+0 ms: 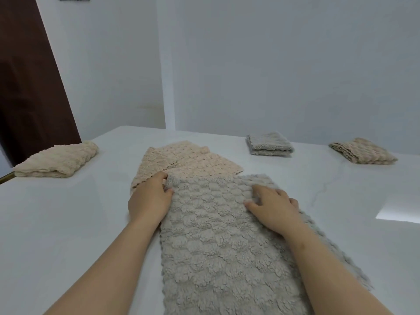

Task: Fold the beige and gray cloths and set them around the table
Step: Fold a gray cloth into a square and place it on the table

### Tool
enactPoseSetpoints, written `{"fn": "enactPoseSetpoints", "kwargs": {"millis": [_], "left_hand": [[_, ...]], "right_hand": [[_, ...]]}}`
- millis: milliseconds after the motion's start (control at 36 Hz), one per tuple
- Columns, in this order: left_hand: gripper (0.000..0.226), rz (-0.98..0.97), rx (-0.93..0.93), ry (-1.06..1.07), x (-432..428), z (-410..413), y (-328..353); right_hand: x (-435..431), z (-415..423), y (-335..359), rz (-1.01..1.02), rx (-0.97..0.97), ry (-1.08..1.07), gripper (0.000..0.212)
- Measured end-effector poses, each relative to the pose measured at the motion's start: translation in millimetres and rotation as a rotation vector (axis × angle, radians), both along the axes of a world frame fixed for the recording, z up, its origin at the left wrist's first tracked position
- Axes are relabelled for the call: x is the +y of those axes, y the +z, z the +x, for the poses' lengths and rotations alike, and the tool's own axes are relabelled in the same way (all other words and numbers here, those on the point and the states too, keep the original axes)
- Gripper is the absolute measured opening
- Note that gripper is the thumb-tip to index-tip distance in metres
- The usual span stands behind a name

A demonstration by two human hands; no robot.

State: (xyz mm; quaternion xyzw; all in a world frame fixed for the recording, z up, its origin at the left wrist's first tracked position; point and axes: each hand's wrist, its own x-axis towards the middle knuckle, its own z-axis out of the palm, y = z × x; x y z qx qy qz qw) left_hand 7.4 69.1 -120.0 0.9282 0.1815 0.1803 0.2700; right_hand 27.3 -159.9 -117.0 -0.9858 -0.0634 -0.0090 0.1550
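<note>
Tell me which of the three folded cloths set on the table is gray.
The folded gray cloth at the far side of the table, right of centre. The left folded cloth and the far-right folded cloth are beige.

Before me on the table (68, 223), the long cloth (222, 246) overlaps the flat cloth (193, 160) behind it. The first folded cloth (56, 162) lies left; the second folded cloth (269, 144) and third folded cloth (361, 151), behind right.
</note>
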Motion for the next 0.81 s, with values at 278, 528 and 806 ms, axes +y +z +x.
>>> {"fn": "enactPoseSetpoints", "kwargs": {"millis": [278, 528, 806], "left_hand": [[0.037, 0.313, -0.137, -0.281, -27.7, -27.2, 2.7], [0.045, 0.394, 0.112, -0.478, -37.8, -48.8, -16.2], [0.012, 0.368, -0.273, -0.431, -34.3, -60.4, -19.4]], "right_hand": [[1.3, -10.5, -4.8, 0.081, -0.099, -0.047, 0.046], [-4.5, -39.3, 0.6, 0.108, -0.298, -0.057, 0.028], [-26.3, -73.0, -7.2, 0.099, -0.335, 0.114, 0.017]]}}
